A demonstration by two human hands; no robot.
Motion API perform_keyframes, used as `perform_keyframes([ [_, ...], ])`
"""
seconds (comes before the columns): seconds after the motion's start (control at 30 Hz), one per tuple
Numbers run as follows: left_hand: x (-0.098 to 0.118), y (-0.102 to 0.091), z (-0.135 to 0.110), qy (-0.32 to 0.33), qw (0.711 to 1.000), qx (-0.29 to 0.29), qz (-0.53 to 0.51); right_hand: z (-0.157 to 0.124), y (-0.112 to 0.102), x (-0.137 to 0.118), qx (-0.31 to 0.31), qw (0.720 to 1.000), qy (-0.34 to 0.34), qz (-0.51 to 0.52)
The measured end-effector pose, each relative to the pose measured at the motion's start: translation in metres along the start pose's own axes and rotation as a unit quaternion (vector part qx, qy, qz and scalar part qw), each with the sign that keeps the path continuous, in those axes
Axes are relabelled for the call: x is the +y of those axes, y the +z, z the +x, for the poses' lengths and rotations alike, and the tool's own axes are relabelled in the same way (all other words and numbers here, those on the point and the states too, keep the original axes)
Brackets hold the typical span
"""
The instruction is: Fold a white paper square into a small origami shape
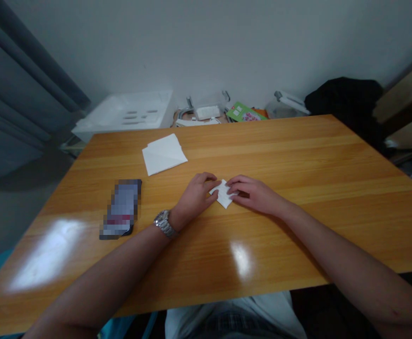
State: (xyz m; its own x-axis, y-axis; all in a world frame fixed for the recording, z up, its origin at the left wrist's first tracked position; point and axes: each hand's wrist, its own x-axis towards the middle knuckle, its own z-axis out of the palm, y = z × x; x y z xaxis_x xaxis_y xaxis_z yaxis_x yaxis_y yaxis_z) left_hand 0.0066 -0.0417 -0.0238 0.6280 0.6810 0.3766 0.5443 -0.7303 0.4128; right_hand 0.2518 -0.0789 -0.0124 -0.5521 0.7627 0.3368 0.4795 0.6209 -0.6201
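Note:
A small folded piece of white paper (223,194) lies on the wooden table (297,165) near its middle. My left hand (196,197), with a metal watch on the wrist, pinches the paper's left edge with curled fingers. My right hand (253,193) presses on the paper's right edge, fingers bent and close together. Both hands rest on the tabletop and touch the paper from opposite sides.
A stack of white paper sheets (163,154) lies further back on the left. A phone (121,208) lies flat left of my left hand. Behind the table stand a white plastic box (128,113), small clutter, a green packet (244,113) and a dark bag (343,101).

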Motion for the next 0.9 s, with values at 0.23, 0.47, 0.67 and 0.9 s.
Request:
perform_keyframes([
  [0.23,0.000,-0.001,0.000,0.003,1.000,-0.007,-0.008,-0.001,-0.002,-0.001,-0.008,1.000,0.001,0.016],
  [0.47,0.004,-0.005,0.003,0.032,0.998,-0.023,-0.046,-0.001,-0.007,0.000,-0.029,0.999,0.001,0.017],
  [0.67,0.006,-0.006,0.002,0.063,0.991,-0.072,-0.098,-0.001,-0.013,0.004,-0.038,0.999,-0.001,0.016],
  [0.9,0.004,-0.008,0.001,0.070,0.989,-0.089,-0.093,-0.001,-0.015,0.004,-0.039,0.999,0.006,0.027],
])
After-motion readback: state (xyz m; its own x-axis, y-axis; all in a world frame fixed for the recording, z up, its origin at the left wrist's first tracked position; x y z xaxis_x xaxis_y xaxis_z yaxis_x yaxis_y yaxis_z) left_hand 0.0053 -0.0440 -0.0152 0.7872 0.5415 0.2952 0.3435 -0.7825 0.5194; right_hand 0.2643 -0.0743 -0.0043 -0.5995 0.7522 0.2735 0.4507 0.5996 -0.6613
